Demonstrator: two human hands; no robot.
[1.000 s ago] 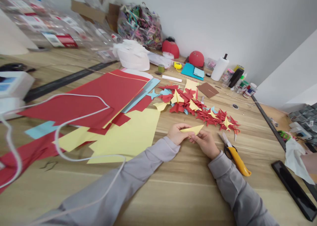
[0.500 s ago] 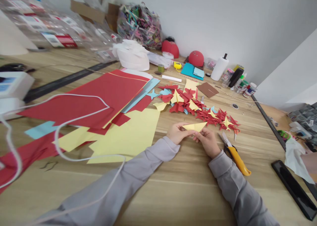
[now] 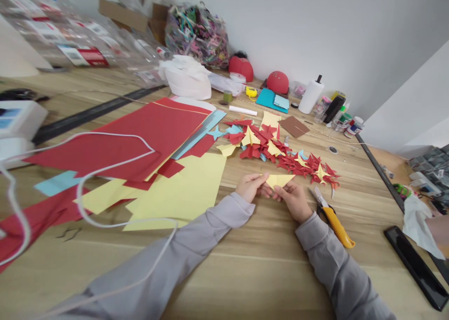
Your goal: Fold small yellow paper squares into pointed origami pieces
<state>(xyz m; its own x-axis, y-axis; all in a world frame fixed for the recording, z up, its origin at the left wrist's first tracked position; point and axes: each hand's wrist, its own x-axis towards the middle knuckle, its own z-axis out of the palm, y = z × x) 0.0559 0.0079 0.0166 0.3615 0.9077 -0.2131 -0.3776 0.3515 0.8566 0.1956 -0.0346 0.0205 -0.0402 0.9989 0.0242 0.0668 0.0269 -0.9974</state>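
Observation:
A small piece of yellow paper, folded into a triangle with its long edge upward, is held between both hands. My left hand pinches its left end between thumb and fingers. On the lower right part, my right hand presses with the thumb, its other fingers behind the paper and partly hidden. Just beyond the hands lies a heap of folded red paper pieces, mixed with a few yellow folded stars and light blue ones. A yellow utility knife rests right of my right hand.
Large red sheets and a yellow sheet lie on the left, crossed by a white cable. A black tray sits at the right edge. Bottles and red caps stand along the wall.
The yellow triangle has been turned slightly, so its long edge is now level and its point faces down. My left thumb has shifted up along its left end.

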